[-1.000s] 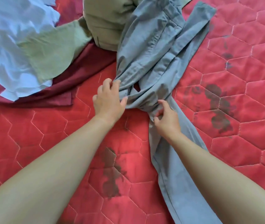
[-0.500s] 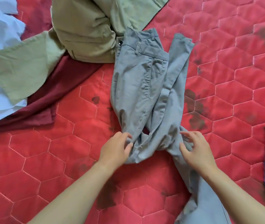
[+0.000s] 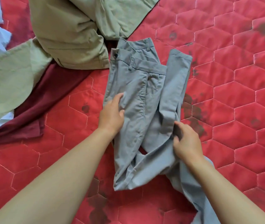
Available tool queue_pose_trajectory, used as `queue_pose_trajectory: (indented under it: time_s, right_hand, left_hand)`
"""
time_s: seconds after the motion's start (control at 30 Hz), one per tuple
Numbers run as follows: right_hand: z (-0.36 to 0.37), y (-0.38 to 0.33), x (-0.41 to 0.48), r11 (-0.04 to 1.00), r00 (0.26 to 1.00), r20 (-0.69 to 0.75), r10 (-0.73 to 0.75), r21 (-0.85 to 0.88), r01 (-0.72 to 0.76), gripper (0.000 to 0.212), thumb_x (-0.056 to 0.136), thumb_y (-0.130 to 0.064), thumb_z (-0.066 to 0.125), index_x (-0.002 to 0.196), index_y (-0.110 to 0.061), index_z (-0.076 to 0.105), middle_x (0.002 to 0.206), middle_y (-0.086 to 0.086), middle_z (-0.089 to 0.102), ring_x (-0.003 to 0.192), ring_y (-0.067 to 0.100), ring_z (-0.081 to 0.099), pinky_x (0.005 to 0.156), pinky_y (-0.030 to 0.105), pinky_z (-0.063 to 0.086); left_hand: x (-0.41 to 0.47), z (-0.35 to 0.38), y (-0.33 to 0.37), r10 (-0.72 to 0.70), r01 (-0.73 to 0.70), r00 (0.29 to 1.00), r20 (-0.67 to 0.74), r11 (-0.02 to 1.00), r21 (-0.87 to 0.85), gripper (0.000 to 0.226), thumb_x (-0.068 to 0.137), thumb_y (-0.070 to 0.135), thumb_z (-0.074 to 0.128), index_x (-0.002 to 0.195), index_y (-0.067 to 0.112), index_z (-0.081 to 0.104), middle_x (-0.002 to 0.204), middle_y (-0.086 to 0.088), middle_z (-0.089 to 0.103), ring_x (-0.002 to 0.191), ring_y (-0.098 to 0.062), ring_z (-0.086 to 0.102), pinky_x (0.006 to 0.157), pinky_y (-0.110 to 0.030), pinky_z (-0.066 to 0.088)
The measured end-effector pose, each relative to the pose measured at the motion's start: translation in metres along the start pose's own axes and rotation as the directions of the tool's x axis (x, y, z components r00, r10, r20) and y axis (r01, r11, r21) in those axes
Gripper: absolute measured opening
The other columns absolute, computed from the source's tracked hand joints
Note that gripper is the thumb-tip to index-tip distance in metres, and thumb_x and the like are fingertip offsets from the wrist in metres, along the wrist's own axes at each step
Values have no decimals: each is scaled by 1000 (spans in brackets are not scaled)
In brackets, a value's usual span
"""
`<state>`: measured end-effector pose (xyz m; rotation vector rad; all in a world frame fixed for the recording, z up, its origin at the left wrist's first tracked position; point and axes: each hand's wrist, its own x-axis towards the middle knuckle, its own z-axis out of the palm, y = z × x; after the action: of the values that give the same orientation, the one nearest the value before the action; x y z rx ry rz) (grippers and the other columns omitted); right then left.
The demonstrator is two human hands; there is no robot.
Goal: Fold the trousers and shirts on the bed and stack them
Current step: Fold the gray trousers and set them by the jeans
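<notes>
Creased grey trousers (image 3: 138, 88) on hexagon-quilted bed (image 3: 225, 94): left hand (image 3: 112, 113) pinches edge, right hand (image 3: 186, 143) grips bunched leg.

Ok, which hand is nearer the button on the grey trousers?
Left. The left hand grips the trousers almost straight below the button; the right hand holds them lower down and farther to the right.

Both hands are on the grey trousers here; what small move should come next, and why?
Probably the right hand should draw the bunched leg straight and lay it flat while the left hand holds the grey trousers steady. The waistband end lies flat on the red quilt, but the leg in the right hand is twisted and creased.
</notes>
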<state>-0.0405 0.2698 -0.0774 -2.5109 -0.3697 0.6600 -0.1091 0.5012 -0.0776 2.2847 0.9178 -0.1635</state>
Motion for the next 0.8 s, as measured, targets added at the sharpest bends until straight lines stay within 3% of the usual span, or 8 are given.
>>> queue_pose_trajectory:
  time_s: [0.07, 0.13, 0.3, 0.37, 0.47, 0.63, 0.73, 0.8]
  right_hand:
    - [-17, 19, -19, 995, 997, -42, 65, -67, -67, 47, 73, 7, 56, 115, -13, 61, 107, 11, 57, 103, 32, 55, 79, 24, 34]
    - [-31, 23, -22, 990, 989, -137, 53, -119, -69, 38, 73, 2, 64, 110, -10, 64, 112, 15, 51, 104, 35, 52, 88, 31, 36]
    - [-24, -35, 38, 975, 963, -175, -203, 59, 216, 32, 77, -7, 69, 109, -8, 63, 112, 8, 53, 104, 22, 52, 96, 33, 40]
    - [-3, -65, 68, 965, 972, -77, -220, 129, 229, 47, 79, -19, 72, 121, -9, 55, 118, 8, 53, 111, 18, 49, 99, 31, 39]
    - [30, -89, 94, 990, 994, 56, -91, 109, 84, 78, 74, -36, 76, 138, -15, 36, 130, 9, 46, 121, 21, 43, 97, 27, 32]
    - [24, -85, 93, 974, 999, -25, -20, 226, 25, 53, 79, -13, 68, 128, -16, 49, 105, 5, 64, 98, 24, 60, 84, 24, 42]
    - [-9, -64, 78, 975, 991, -118, -61, 206, 85, 46, 80, -7, 65, 125, -15, 55, 110, 5, 67, 93, 19, 63, 81, 15, 40]
    - [-38, -42, 66, 983, 979, -201, -38, 170, 74, 46, 80, -5, 63, 124, -17, 57, 111, 5, 67, 92, 19, 63, 87, 21, 45]
  left_hand:
    - [-30, 8, -4, 1, 0, 1000, 30, 1000, -25, 52, 86, 13, 57, 134, 26, 40, 127, -7, 56, 111, -30, 54, 85, -35, 40]
    - [-57, 17, -9, -13, 16, 998, 68, 999, -44, 47, 87, 16, 57, 131, 24, 41, 124, -5, 58, 107, -31, 56, 81, -35, 40]
    - [-99, 29, -20, -71, 77, 995, 71, 994, -84, 41, 87, 23, 61, 123, 25, 43, 105, -3, 64, 96, -28, 61, 67, -28, 33]
    - [-99, 30, -21, -92, 100, 993, 70, 987, -125, 40, 86, 24, 63, 121, 26, 44, 96, 2, 61, 92, -24, 61, 66, -26, 33]
    - [-87, 24, -23, -66, 76, 995, 71, 986, -151, 37, 84, 27, 64, 117, 27, 49, 94, 8, 56, 88, -21, 59, 73, -28, 41]
    - [-49, -2, -24, 22, -26, 999, -37, 994, -102, 35, 84, 25, 64, 118, 21, 55, 108, -1, 51, 90, -21, 57, 84, -31, 46]
    - [-16, -22, -17, 42, -51, 995, -96, 995, -89, 35, 85, 21, 63, 119, 19, 55, 110, -6, 49, 92, -25, 58, 85, -34, 47]
    - [9, -31, -8, 78, -85, 991, -111, 995, -58, 35, 86, 21, 62, 120, 16, 54, 113, -9, 49, 96, -27, 58, 87, -36, 46]
